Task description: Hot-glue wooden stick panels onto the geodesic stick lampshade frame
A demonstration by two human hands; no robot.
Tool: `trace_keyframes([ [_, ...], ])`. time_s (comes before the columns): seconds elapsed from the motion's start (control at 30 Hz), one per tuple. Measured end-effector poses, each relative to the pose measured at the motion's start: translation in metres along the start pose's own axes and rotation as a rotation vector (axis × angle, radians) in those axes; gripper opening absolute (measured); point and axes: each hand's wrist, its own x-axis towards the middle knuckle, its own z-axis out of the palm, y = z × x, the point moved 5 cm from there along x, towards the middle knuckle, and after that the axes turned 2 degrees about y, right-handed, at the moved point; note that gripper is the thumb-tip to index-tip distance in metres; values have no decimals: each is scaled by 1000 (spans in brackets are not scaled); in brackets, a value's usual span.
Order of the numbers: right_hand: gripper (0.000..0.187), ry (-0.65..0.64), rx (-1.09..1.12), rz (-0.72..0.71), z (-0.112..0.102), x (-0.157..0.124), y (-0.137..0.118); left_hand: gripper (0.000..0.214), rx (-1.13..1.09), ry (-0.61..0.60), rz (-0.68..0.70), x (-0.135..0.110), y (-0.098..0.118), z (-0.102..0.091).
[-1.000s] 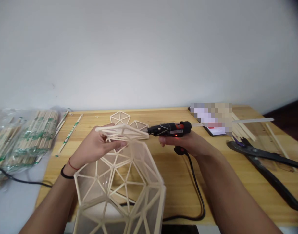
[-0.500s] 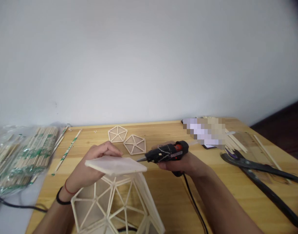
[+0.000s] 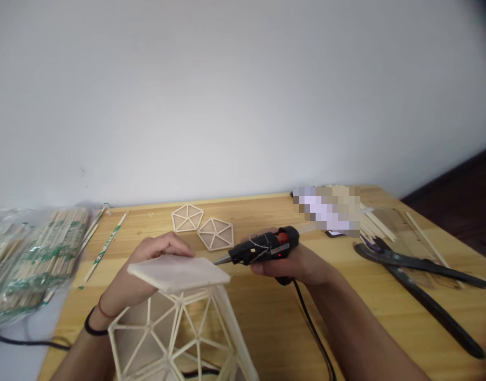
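Note:
A many-sided frame of thin wooden sticks [image 3: 169, 353] stands at the table's near edge, with a pale flat panel [image 3: 179, 272] tilted on its top. Behind that panel, my left hand [image 3: 159, 251] is closed on its far edge; the fingertips are partly hidden. My right hand [image 3: 294, 264] is wrapped round a black glue gun [image 3: 262, 247] with a red patch and a small red light. Its metal nozzle points left and meets the panel's far right edge. Past the nozzle lie two flat pentagon pieces [image 3: 216, 234] braced with sticks.
Bagged bundles of chopsticks [image 3: 52, 248] lie at the left, with a loose wrapped chopstick [image 3: 106, 248] nearby. At the right rest large black-handled cutters [image 3: 421, 264], loose sticks [image 3: 378, 225] and a blurred-out flat object [image 3: 324, 209]. A black cord [image 3: 314, 328] trails from the glue gun.
The whole view has shifted slightly, so everything sits a little further left. Both hands keep their holds, and the nozzle stays at the panel's edge.

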Motion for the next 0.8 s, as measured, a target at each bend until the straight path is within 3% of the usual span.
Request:
trace_keyframes([
  [0.3, 25, -24, 3, -23, 0, 1, 0, 12, -37, -10, -89, 1, -2, 1],
  [0.57, 27, -18, 44, 4, 1, 1, 7, 13, -79, -10, -45, -3, -8, 3],
  [0.8, 25, 10, 44, 15, 1, 1, 5, 9, -26, -8, -17, 0, 2, 3],
])
